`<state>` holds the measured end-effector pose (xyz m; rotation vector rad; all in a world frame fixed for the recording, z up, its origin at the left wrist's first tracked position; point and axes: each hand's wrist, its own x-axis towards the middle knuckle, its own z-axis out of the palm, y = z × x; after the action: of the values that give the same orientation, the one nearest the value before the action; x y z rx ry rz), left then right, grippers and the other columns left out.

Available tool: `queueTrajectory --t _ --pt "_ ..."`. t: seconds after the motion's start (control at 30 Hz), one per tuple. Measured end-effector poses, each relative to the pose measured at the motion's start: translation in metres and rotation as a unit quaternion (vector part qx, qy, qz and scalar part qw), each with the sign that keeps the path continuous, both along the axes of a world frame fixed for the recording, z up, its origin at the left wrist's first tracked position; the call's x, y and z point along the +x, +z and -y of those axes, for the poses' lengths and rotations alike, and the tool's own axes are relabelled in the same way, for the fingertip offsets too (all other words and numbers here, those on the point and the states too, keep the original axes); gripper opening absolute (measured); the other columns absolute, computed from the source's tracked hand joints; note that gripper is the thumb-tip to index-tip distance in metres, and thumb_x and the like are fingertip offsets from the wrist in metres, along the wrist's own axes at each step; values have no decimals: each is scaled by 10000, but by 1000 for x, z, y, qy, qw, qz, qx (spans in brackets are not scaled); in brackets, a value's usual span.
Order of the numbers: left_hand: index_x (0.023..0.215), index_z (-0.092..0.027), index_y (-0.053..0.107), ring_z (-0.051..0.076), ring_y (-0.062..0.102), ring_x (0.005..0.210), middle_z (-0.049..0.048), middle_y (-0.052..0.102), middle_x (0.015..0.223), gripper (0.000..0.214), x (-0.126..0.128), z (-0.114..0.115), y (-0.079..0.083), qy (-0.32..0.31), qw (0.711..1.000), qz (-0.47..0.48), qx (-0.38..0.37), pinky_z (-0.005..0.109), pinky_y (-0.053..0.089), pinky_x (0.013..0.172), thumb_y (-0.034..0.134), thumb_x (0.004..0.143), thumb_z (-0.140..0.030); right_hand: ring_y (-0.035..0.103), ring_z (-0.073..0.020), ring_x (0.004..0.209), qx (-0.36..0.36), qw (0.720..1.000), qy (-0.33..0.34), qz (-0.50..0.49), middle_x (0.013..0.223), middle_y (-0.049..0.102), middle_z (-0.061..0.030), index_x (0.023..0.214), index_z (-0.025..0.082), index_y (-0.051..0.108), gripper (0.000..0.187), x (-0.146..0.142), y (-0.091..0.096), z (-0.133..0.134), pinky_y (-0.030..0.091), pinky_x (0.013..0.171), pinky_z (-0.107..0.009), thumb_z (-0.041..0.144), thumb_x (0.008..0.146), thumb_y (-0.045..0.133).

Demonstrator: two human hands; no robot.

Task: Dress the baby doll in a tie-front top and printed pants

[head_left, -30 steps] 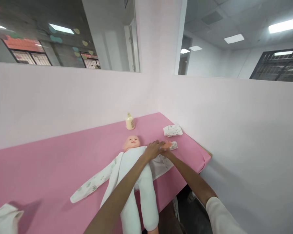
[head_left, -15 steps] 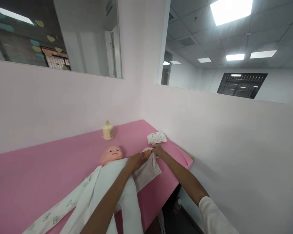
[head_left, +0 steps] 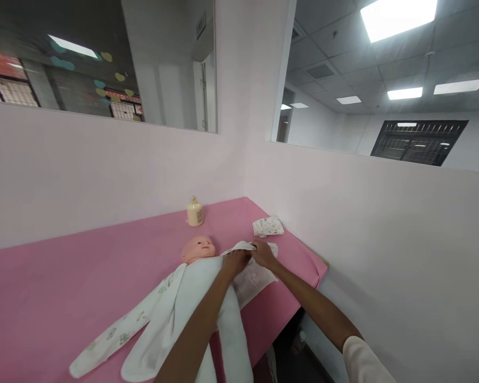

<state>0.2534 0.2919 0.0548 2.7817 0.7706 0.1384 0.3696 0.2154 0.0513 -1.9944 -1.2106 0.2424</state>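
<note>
A baby doll (head_left: 197,248) lies on its back on the pink table (head_left: 83,271), its body in white cloth (head_left: 195,298). A patterned white garment (head_left: 259,276) is spread under it, one sleeve trailing to the lower left. My left hand (head_left: 234,261) is closed on the garment's sleeve beside the doll's shoulder. My right hand (head_left: 263,252) touches it and pinches the same sleeve from the right. The doll's arm is hidden under the fabric and my hands.
A cream bottle (head_left: 194,211) stands by the back wall. A small folded patterned cloth (head_left: 267,226) lies near the table's right corner. White partition walls close the back and right. The table's edge drops off at the right, with dark floor below.
My hands have come together over the sleeve, and the doll's bare hand, seen one second ago, is now covered by fabric. The view has shifted.
</note>
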Motion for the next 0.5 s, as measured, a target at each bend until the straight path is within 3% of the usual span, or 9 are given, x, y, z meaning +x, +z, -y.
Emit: queueTrajectory --t 0.23,0.37,0.5 --pt "1135 -147 661 280 648 1078 160 683 1143 318 -1 0 1 1 999 -41 27 381 488 913 526 848 -168 619 -189 943 31 997 70 -25 1029 688 -47 1000 191 640 319 -22 -12 14 459 830 -282 124 710 526" --pt "1091 -140 680 284 630 1096 140 681 1161 290 -15 5 3 -30 998 -38 34 381 464 961 601 824 -223 610 -226 1041 32 997 51 -47 1155 649 -104 1150 166 596 438 -25 -29 38 467 885 -322 194 715 556" --pt "1142 -140 632 289 559 1192 153 630 1242 325 -47 4 10 -35 998 -14 48 413 403 1044 541 889 -324 601 -242 1044 16 998 23 -51 1148 632 -115 1177 172 584 443 -26 -43 59 458 890 -358 193 746 481"
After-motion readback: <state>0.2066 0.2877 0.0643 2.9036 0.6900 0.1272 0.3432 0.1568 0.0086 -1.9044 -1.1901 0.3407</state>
